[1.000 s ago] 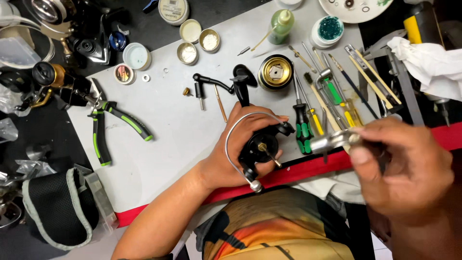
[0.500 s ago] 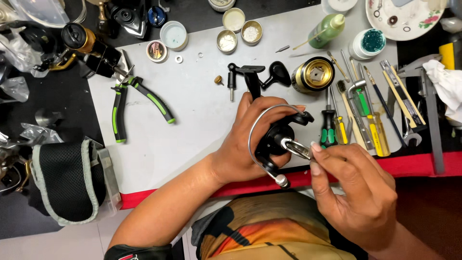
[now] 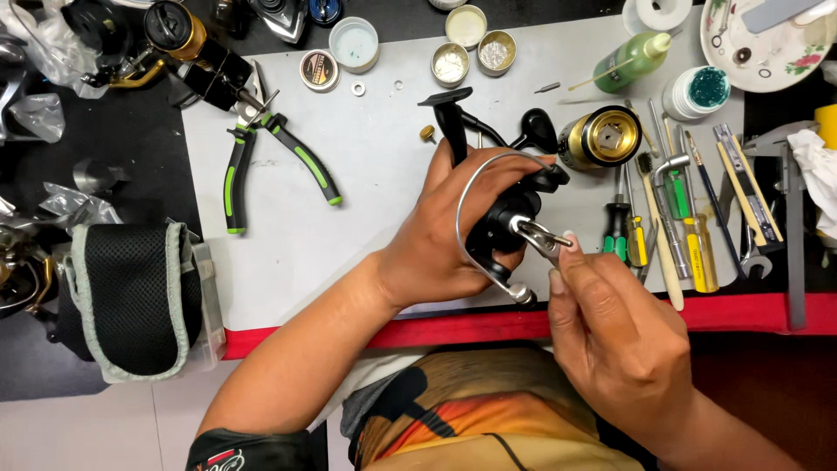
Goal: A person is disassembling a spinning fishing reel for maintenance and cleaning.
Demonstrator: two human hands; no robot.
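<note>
Since the earlier frame the right hand (image 3: 623, 336) has closed in from the right edge, and its small metal tool (image 3: 540, 237) now touches the black fishing reel body (image 3: 501, 228); the reel itself has barely shifted.

At centre frame the left hand (image 3: 453, 231) is clenched around the reel body, fingers wrapped over its top. Its matte black housing is rounded, and a thin, shiny wire bail arm (image 3: 462, 218) loops out to the left in a smooth curve. Its long axis runs from lower centre toward the upper middle of the frame, where the black T-shaped foot (image 3: 449, 109) points away from the person. With thumb and fingertips the right hand pinches the slim steel tool, whose tip points up and left into the reel.

Just right of the reel lies a gold and black spool (image 3: 602, 137), its metal glossy. Farther right, screwdrivers (image 3: 689, 231) with yellow and green handles lie in a loose row. Green-handled pliers (image 3: 261, 161) lie at upper left.

Everything rests on a pale grey mat (image 3: 349, 218) with a red front edge, laid over a dark bench. A black mesh pouch (image 3: 131, 296) sits at lower left, and small round tins (image 3: 471, 52) line the top.
</note>
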